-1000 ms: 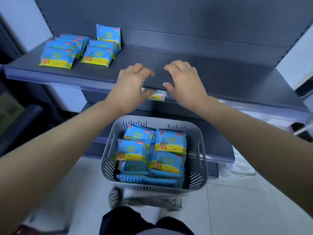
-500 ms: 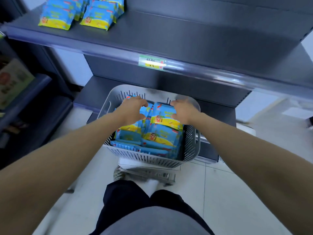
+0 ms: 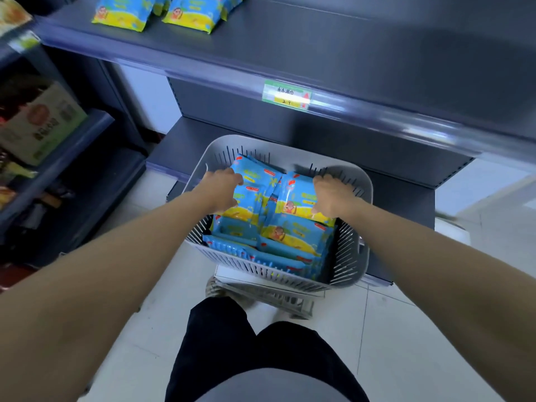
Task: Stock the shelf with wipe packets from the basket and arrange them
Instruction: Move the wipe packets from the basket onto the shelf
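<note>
Inside the basket (image 3: 364, 184), my left grip (image 3: 220, 192) clasps one wipe packet (image 3: 256, 177), my right grip (image 3: 330, 195) a second packet (image 3: 295, 195) beside the right rim; the shelf (image 3: 348, 47) spreads rightward above.

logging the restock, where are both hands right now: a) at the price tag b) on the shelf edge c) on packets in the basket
c: the left hand grips the left packet and the right hand grips the right packet, both inside the basket.
</note>
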`<act>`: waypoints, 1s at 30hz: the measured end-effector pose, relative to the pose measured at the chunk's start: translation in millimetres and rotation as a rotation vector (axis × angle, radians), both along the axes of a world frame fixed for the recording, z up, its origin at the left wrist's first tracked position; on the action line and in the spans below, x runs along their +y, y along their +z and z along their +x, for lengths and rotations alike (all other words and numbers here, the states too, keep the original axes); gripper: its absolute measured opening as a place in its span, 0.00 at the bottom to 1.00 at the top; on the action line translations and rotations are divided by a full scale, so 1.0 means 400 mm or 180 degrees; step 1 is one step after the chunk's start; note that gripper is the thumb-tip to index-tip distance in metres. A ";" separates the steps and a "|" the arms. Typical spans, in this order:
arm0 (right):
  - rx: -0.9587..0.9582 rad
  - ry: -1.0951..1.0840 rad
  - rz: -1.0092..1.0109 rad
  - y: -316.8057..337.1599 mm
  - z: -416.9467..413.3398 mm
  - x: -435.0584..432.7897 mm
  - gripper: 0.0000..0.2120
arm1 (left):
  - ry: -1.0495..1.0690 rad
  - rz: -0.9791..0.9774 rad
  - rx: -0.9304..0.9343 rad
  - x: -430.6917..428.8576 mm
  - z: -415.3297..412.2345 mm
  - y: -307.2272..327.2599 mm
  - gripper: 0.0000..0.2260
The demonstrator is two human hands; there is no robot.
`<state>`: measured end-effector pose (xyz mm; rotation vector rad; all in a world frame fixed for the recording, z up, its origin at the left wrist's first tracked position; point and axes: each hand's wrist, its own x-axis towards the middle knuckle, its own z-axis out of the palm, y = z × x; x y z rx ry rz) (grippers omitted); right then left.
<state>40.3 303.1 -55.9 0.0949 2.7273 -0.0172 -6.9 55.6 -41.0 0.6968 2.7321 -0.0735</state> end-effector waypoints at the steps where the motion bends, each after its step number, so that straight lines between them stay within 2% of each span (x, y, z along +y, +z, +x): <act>1: 0.0039 0.0035 -0.0096 0.004 -0.005 -0.001 0.23 | -0.0049 -0.0123 -0.0039 -0.001 -0.004 -0.010 0.25; 3: 0.0228 0.0124 -0.0254 0.020 -0.014 -0.003 0.17 | -0.0120 -0.0341 -0.0142 -0.003 -0.011 -0.028 0.27; 7: 0.0620 0.0013 -0.0385 0.066 -0.031 -0.014 0.20 | -0.0110 -0.0464 -0.0172 -0.001 -0.019 -0.060 0.35; 9: 0.0741 -0.0098 -0.0488 0.081 -0.033 -0.018 0.17 | -0.0104 -0.0504 -0.0041 0.004 -0.029 -0.065 0.37; 12: 0.0910 -0.0097 -0.0574 0.100 -0.024 -0.024 0.11 | -0.0068 -0.0658 -0.0027 0.005 -0.037 -0.060 0.33; 15: 0.0919 -0.0096 -0.0697 0.132 -0.029 -0.029 0.14 | -0.0170 -0.0766 -0.0286 0.002 -0.035 -0.046 0.28; 18: 0.0997 -0.0028 -0.0751 0.196 -0.057 -0.034 0.14 | -0.0184 -0.0345 -0.0567 0.005 -0.057 0.017 0.21; 22: 0.1453 0.0032 -0.0819 0.319 -0.117 -0.059 0.13 | -0.0236 0.0253 -0.0259 0.009 -0.115 0.177 0.09; 30: 0.2022 0.0011 -0.0994 0.570 -0.315 -0.137 0.17 | -0.0272 0.0970 0.0371 -0.046 -0.284 0.479 0.08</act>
